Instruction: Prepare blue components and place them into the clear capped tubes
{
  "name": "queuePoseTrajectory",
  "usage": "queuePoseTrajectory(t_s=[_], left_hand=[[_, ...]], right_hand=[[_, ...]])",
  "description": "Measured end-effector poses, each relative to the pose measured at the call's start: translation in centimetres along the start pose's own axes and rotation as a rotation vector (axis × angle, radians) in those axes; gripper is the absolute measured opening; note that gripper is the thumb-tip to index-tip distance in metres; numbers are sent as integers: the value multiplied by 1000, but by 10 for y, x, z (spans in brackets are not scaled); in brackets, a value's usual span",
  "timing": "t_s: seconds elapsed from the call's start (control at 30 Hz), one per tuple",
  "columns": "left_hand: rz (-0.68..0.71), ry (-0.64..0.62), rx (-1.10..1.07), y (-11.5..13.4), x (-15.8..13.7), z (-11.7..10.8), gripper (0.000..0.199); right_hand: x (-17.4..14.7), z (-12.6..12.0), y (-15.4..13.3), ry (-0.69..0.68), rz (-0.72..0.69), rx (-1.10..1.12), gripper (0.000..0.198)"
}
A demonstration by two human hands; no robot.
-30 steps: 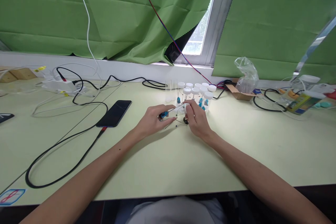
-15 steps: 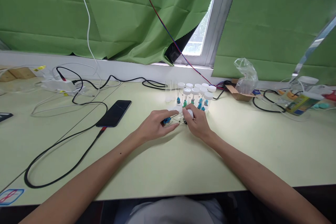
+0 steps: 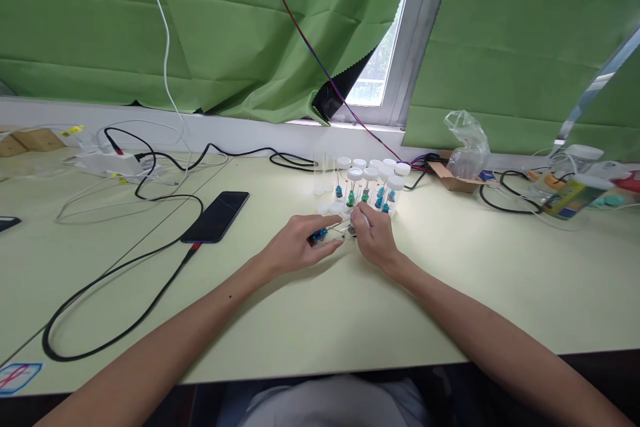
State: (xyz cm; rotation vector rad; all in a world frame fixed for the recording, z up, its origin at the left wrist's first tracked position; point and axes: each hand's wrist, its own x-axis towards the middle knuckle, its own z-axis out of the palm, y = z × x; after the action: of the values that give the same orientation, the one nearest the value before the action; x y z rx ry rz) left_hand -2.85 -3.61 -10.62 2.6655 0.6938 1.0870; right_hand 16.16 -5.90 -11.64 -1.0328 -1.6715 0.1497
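My left hand (image 3: 295, 243) curls at the centre of the table, thumb and forefinger around what looks like a clear tube. Inside that grip a blue part (image 3: 318, 235) shows, with thin wires running right. My right hand (image 3: 376, 235) is closed on a white cap (image 3: 365, 219) just right of the left fingertips; a small dark piece shows beneath its fingers. Right behind the hands stand several clear tubes with white caps (image 3: 355, 174), holding blue or green parts (image 3: 351, 199) on wires. Two uncapped clear tubes (image 3: 319, 173) stand left of them, near loose white caps (image 3: 324, 209).
A black phone (image 3: 216, 217) on a charging cable (image 3: 120, 340) lies to the left. Behind it sits a white power strip (image 3: 110, 163) among cables. At the back right are a small cardboard box (image 3: 455, 180) with a plastic bag and a yellow-labelled container (image 3: 570, 197).
My right hand has dipped slightly and turned, so less of the white cap shows. My left hand has shifted a little to the right with the blue part.
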Motion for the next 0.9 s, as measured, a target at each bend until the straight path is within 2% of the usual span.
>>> queuePoseTrajectory(t_s=[0.57,0.9], left_hand=[[30,1,83,0,0,4,38],[-26,-39,106,0,-1,6,40]], right_hand=[[-4,4,1,4,162,67,31],[-1,5,1,-9,207,45,33]])
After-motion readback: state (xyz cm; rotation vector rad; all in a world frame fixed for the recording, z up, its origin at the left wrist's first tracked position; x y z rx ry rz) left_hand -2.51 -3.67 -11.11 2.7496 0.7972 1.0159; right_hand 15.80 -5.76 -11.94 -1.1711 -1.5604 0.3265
